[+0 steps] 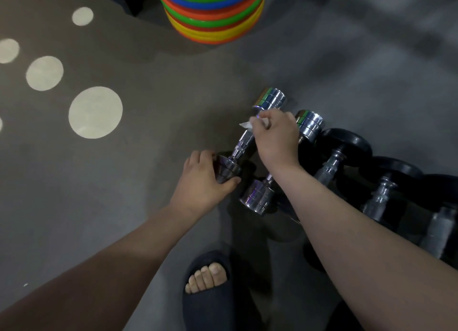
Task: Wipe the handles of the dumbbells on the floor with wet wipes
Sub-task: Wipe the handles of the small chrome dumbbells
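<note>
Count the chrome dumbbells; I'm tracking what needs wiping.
2. First dumbbell: left hand grips its end, right hand holds a wipe on it. Second dumbbell: beside it, partly under the right arm. Others may be hidden.

chrome dumbbell (pixel 244 142) angled on floor, white wet wipe (pixel 247 124) on its handle

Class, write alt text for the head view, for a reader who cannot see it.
A right hand holds a wet wipe against the handle of a chrome dumbbell while the left hand grips its near end. More dumbbells lie alongside on the grey floor.
</note>
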The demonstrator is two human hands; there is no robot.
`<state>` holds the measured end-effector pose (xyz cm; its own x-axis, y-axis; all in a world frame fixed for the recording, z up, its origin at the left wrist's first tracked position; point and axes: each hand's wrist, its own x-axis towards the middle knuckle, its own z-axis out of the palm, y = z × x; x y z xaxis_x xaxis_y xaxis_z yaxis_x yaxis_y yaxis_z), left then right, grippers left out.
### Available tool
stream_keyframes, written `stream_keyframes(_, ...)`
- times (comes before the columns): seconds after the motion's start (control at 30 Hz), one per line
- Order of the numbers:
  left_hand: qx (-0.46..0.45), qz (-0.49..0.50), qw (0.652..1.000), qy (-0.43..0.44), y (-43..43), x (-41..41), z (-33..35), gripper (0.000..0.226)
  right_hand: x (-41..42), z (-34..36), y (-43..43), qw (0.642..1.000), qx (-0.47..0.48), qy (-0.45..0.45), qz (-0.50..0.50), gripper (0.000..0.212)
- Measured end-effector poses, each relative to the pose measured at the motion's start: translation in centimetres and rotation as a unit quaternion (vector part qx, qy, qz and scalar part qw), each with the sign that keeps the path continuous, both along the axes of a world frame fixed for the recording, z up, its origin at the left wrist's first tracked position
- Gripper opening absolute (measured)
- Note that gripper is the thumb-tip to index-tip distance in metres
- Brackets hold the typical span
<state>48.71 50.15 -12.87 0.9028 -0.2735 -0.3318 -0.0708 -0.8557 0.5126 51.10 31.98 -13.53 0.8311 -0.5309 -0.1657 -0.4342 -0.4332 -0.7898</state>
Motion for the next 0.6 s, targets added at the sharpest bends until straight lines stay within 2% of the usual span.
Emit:
stream_keyframes(0.1, 0.010, -0.018, 1.000, -0.006, 0.0, -0.1, 0.0, 0.070, -0.4, -0.8, 0.3, 0.996, -0.047, 0.019, 0.074, 0.029)
stream_keyframes(0.17, 0.003, -0.029, 0.999, -0.013, 0.2, -0.2, -0.1, 0.066, -0.4, -0.7, 0.2, 0.996, -0.060, 0.008, 0.063, 0.023)
stream_keyframes(0.27, -0.003, -0.031, 0.999, -0.017, 0.4, -0.5, -0.2, 0.061, -0.7, 0.1, 0.8, 0.999, -0.019, -0.004, 0.029, 0.006)
stream_keyframes(0.3, -0.002, -0.028, 0.999, -0.019, 0.3, -0.6, -0.2, 0.060, -1.2, 0.0, 1.0, 0.999, -0.030, 0.006, 0.045, 0.001)
stream_keyframes(0.37, -0.003, -0.016, 1.000, -0.016, 0.1, -0.7, -0.2, 0.059, -2.6, -0.5, 1.4, 0.993, -0.046, 0.033, 0.100, 0.007)
stream_keyframes(0.5, 0.009, 0.004, 1.000, -0.004, -0.2, -0.7, -0.5, 0.074, -3.9, -0.9, 0.8, 0.969, -0.040, 0.039, 0.242, 0.011)
stream_keyframes(0.57, 0.016, -0.004, 1.000, -0.003, -0.2, -0.6, -0.6, 0.076, -3.1, -0.7, 0.1, 0.963, -0.050, 0.017, 0.264, 0.012)
stream_keyframes(0.6, 0.017, -0.011, 1.000, -0.002, -0.1, -0.5, -0.6, 0.077, -2.5, -0.7, -0.4, 0.969, -0.052, 0.008, 0.242, 0.014)
